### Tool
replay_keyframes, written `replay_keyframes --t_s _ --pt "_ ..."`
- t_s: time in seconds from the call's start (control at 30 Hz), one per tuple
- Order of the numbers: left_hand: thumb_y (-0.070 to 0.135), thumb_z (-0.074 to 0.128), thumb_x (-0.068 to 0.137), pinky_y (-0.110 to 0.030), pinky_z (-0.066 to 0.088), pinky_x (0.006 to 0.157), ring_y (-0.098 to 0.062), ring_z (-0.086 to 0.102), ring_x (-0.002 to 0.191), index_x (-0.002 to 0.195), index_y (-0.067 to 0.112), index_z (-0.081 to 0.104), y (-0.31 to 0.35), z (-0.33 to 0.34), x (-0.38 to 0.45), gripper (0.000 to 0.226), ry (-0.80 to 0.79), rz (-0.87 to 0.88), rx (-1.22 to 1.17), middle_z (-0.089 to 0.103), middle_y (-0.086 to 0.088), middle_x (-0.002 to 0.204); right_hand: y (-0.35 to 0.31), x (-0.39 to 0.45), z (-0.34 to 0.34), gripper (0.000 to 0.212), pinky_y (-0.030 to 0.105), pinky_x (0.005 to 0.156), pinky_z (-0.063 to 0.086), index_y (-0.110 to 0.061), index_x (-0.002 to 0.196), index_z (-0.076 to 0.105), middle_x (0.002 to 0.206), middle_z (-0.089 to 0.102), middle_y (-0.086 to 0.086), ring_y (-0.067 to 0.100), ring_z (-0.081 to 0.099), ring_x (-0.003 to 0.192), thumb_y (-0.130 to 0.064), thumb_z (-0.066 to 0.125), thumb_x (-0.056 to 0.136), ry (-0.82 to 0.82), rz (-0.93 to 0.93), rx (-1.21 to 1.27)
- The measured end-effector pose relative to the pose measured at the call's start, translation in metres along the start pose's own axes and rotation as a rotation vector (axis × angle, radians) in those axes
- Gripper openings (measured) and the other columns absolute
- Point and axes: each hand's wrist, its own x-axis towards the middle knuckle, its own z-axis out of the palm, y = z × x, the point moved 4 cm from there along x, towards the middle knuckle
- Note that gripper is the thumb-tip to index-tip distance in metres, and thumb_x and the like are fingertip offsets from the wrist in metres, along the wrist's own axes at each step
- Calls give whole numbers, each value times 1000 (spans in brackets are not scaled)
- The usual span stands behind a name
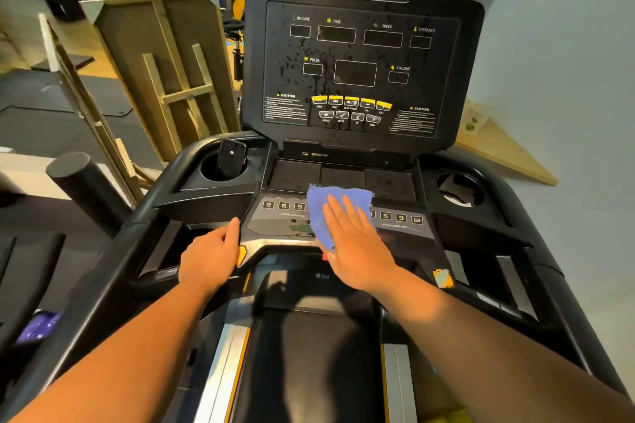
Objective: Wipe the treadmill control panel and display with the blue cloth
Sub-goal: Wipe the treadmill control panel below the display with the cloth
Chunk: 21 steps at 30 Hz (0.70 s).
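The blue cloth (326, 204) lies flat on the lower control panel (280, 221), over the middle of its number buttons. My right hand (357, 244) presses down on the cloth with the fingers spread and flat. My left hand (211, 256) rests on the left edge of the panel, fingers curled over the black handrail. Above stands the upright black display (360, 62), with labelled windows and yellow buttons. Wet droplets and streaks cover its left and middle parts.
A dark phone (231, 158) stands in the left cup holder; the right cup holder (458, 189) is at the far side. A black foam-covered bar (80, 182) sticks up at the left. Wooden frames (165, 72) lean behind the treadmill. The belt (309, 354) runs below me.
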Motion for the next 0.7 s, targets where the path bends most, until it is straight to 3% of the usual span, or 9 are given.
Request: replay_keyframes --t_s 0.1,0.23,0.33,0.47,0.57,0.63,0.7 --pt "57 21 106 -33 40 71 -7 56 67 84 15 71 -1 1 0 68 -1 10 2 62 5 69 -2 -4 4 73 42 124 -7 -8 159 1 167 -9 7 23 -20 151 -38 38 104 28 -14 8" --pt "59 19 105 -32 40 67 -11 61 70 79 20 69 -2 2 2 68 -1 26 16 64 4 69 6 -46 18 73 46 125 9 -5 158 17 167 10 9 28 1 155 -34 51 99 129 -61 -42" --pt "58 19 105 -30 38 65 -9 60 69 76 24 67 -3 2 2 65 5 36 24 65 5 70 8 -48 21 73 45 121 11 -2 156 20 166 12 12 31 6 154 -31 51 96 136 -67 -71" --pt "59 19 105 -33 43 70 -10 60 70 75 26 64 -2 3 2 64 -7 29 33 65 6 70 -8 0 5 74 47 125 2 -4 158 3 166 -9 9 28 -14 152 -32 40 101 45 0 32" --pt "57 20 106 -31 42 66 -10 61 68 73 24 64 -2 4 2 64 -3 25 23 65 4 68 -15 12 4 74 48 125 0 -6 158 -4 166 -13 9 30 -15 153 -38 36 104 7 54 23" --pt "57 20 106 -31 43 67 -12 63 69 73 24 64 -3 4 3 64 -1 25 15 66 4 68 -17 -5 8 73 50 125 8 -4 158 5 167 -2 12 32 -7 154 -41 35 102 59 -11 -18" --pt "58 19 105 -32 43 69 -12 62 70 75 24 65 -4 4 3 64 -1 18 17 65 4 69 -19 -28 19 72 51 123 19 0 156 20 165 13 16 35 7 153 -38 45 100 114 -82 -59"
